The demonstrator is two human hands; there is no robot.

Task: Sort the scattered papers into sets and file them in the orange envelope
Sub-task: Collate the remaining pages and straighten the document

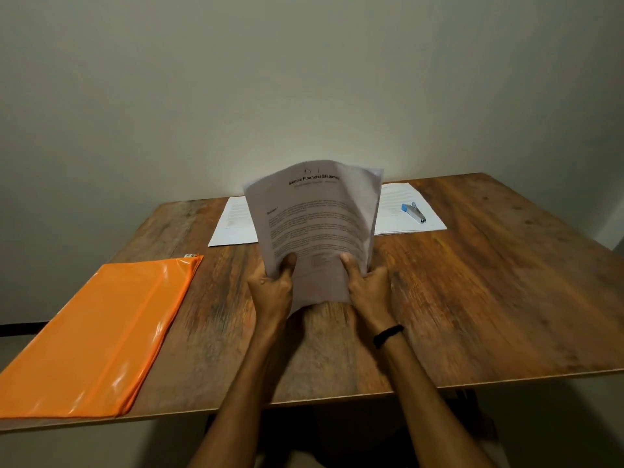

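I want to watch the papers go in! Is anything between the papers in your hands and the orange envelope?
Nothing visible. The left hand and right hand hold the papers upright; the orange envelope lies flat to their left, with only bare table between. Whether its zip is open, I cannot tell.

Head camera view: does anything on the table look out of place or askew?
Nothing is spilled or damaged. The one odd spot: a stapler lies on top of the sheets at the back right. The stack gripped by the left hand and right hand bows over at its top.
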